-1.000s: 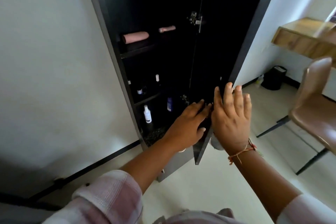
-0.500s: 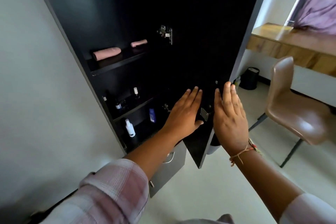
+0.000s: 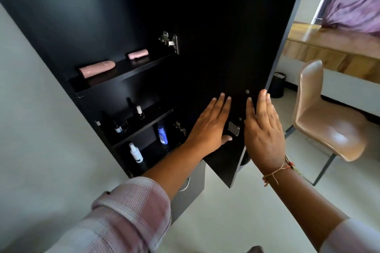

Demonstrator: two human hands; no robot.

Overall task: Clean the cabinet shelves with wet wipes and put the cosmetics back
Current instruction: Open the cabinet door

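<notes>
The black cabinet [image 3: 86, 26] stands open, its door [image 3: 226, 47] swung out to the right. My left hand [image 3: 209, 125] lies flat, fingers apart, on the door's inner face beside a metal latch plate [image 3: 234, 129]. My right hand [image 3: 265, 129] is spread flat at the door's outer edge. Neither hand holds anything. Two pink tubes [image 3: 96, 69] [image 3: 138, 54] lie on the upper shelf. Small bottles [image 3: 139, 112] stand on the middle shelf. A blue bottle [image 3: 162, 134] and a white bottle [image 3: 135, 153] stand on the bottom shelf.
A brown chair [image 3: 327, 121] stands to the right on a pale floor. Behind it are a wooden desk [image 3: 333, 47], a black bin [image 3: 277, 85] and a purple curtain [image 3: 355, 0]. A grey drawer unit [image 3: 191, 183] sits below the cabinet. A white wall [image 3: 30, 129] is at left.
The view has tilted up and moved closer, showing more of the cabinet. Both hands have flattened and slid slightly up on the door.
</notes>
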